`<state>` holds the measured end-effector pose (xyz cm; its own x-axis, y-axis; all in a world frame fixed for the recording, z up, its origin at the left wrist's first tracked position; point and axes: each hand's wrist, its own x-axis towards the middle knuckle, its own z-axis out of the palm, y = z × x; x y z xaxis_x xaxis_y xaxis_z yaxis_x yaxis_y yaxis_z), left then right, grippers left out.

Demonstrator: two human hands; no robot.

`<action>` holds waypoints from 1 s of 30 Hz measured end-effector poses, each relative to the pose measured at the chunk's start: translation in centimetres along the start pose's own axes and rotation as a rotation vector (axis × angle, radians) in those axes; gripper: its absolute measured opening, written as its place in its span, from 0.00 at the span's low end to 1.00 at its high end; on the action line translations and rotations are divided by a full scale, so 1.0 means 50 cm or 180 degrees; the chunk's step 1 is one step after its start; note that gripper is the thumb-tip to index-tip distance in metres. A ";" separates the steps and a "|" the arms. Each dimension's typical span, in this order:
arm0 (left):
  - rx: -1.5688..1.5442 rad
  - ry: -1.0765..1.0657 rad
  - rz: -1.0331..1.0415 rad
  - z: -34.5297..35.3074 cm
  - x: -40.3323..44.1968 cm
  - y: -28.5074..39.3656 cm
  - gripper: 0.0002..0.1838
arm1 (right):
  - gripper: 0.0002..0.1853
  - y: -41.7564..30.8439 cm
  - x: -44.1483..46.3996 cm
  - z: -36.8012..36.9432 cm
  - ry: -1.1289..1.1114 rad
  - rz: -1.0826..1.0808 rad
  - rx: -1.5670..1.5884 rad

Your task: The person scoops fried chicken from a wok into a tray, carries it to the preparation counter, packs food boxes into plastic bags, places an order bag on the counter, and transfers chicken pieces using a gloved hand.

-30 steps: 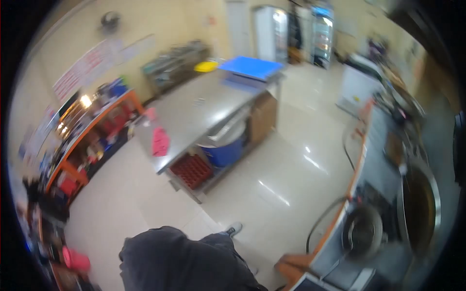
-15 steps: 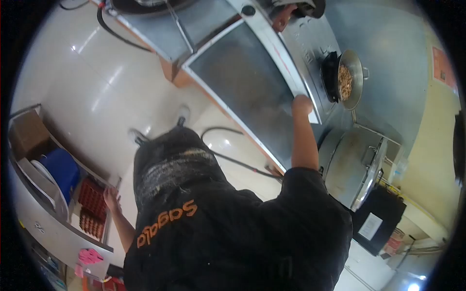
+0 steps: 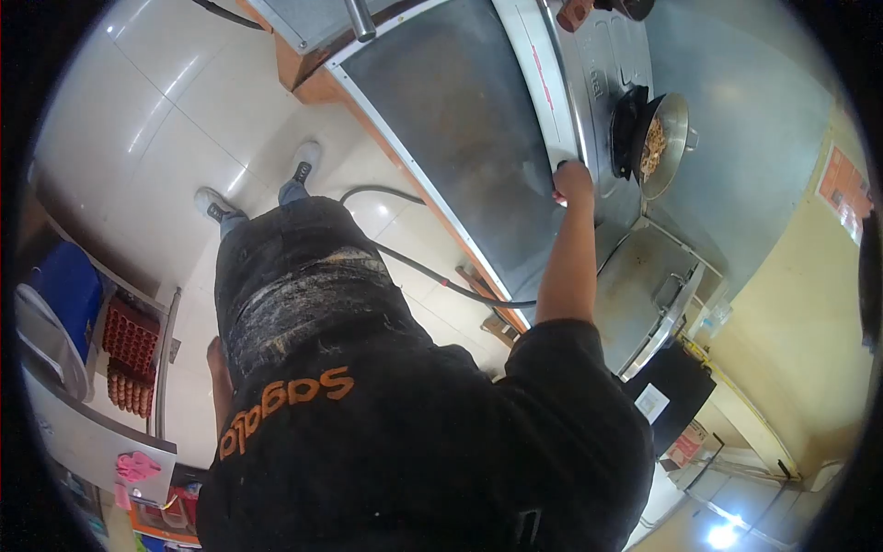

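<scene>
My right hand point(image 3: 575, 184) is closed on a control knob at the front panel point(image 3: 543, 83) of the stove; a dark edge of the knob point(image 3: 560, 166) shows beside the fingers. Just beyond it, a metal wok point(image 3: 674, 143) with browned, chopped food point(image 3: 654, 147) rests tilted on a black burner ring point(image 3: 628, 133). My left hand point(image 3: 217, 354) hangs low beside my dark apron point(image 3: 303, 285), partly covered by my body, so its fingers do not show clearly.
A grey metal counter point(image 3: 451, 110) runs along the front of the stove. A black hose point(image 3: 432, 262) crosses the tiled floor. Right of my arm stands a large lidded metal box point(image 3: 644, 285). Egg trays point(image 3: 129, 340) and a blue container point(image 3: 64, 285) sit on the left.
My view has shifted and turned a little. My right hand stays at the stove panel, its fingers now seen curled on the knob. My left hand has drawn in close to my body.
</scene>
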<state>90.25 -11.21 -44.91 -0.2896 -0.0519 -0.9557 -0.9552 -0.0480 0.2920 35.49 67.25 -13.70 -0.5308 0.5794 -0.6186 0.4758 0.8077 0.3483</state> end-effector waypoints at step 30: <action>-0.0393 0.1121 -0.0559 0.057 -0.156 0.313 0.32 | 0.15 -0.033 -0.111 -0.007 0.1093 0.0166 -0.1187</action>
<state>77.38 -8.69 -32.99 -0.0639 -0.3695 -0.9270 -0.9675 -0.2048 0.1483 37.40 62.72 -10.60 -0.7427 0.5720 -0.3483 0.2583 0.7245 0.6390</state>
